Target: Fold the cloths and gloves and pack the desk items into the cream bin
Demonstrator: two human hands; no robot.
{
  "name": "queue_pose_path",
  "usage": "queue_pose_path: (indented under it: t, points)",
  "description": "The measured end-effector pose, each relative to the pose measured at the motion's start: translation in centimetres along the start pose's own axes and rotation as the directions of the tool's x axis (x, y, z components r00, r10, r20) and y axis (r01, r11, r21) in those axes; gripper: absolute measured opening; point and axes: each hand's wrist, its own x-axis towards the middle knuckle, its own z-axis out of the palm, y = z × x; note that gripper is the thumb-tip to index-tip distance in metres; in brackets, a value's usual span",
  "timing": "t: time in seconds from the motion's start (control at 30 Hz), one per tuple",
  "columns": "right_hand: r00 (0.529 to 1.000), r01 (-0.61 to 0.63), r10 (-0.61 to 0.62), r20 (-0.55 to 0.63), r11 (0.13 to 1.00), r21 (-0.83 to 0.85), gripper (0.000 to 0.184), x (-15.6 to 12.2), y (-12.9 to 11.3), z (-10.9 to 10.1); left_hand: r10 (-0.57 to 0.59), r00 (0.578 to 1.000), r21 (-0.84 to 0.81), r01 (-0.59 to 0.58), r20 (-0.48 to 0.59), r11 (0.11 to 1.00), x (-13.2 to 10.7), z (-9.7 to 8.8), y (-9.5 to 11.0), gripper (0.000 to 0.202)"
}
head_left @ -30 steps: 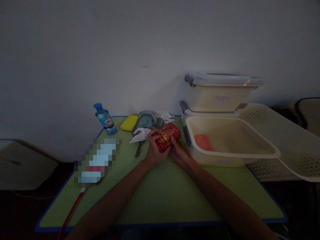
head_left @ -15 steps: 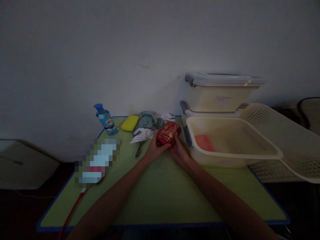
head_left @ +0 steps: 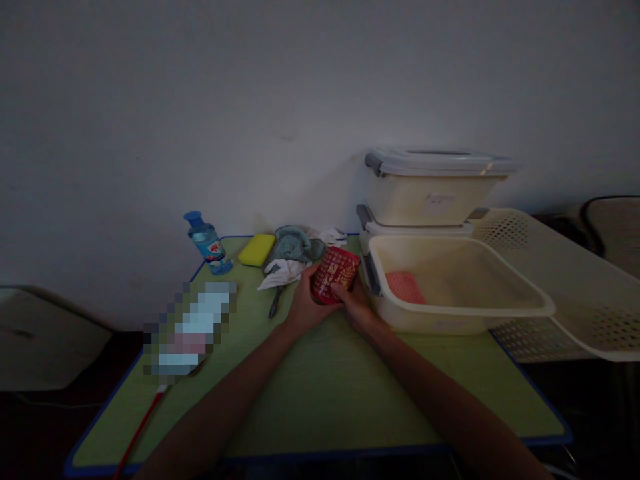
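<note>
A red can (head_left: 334, 272) with gold lettering is held tilted above the green table (head_left: 320, 393). My left hand (head_left: 306, 303) is closed around its left and lower side. On its right side, my right hand (head_left: 356, 303) grips it, with the thumb lying across the front. Just behind the can lie a crumpled grey-green cloth (head_left: 294, 243) and a white cloth (head_left: 285, 272). A dark handle (head_left: 275, 303) sticks out from under the white one. Beside them sits a yellow sponge (head_left: 257, 249).
A blue bottle (head_left: 209, 248) stands at the back left, near a blurred-out device with a red cable (head_left: 143, 427). At right, an open cream bin (head_left: 465, 320) holds a pink cloth (head_left: 406, 285). Behind it are stacked lidded boxes (head_left: 425, 197) and a perforated white basket (head_left: 565, 247).
The can has been turned in my hands, so different gold lettering faces me. My right thumb has moved onto the can's front. The view has shifted slightly.
</note>
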Motion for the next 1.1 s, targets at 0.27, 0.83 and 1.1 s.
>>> queue_pose_path:
  t: [0.27,0.83,1.1]
  points:
    - [0.994,0.043,-0.033,0.101,0.994,-0.097,0.068,-0.5,-1.6,0.8,0.177,0.969,0.018,-0.177,-0.17,0.984,0.1,-0.4,-1.4,0.077]
    - [0.954,0.082,-0.002,0.299,0.963,-0.255,0.073,-1.0,-9.1,2.6,0.162,0.924,-0.028,-0.183,-0.347,0.983,-1.1,-0.1,-2.6,0.074]
    - [0.895,0.031,0.082,0.438,0.969,-0.244,0.072,1.6,-11.9,2.5,0.228,0.905,-0.065,-0.267,-0.359,0.961,-1.2,-0.3,-2.4,0.066]
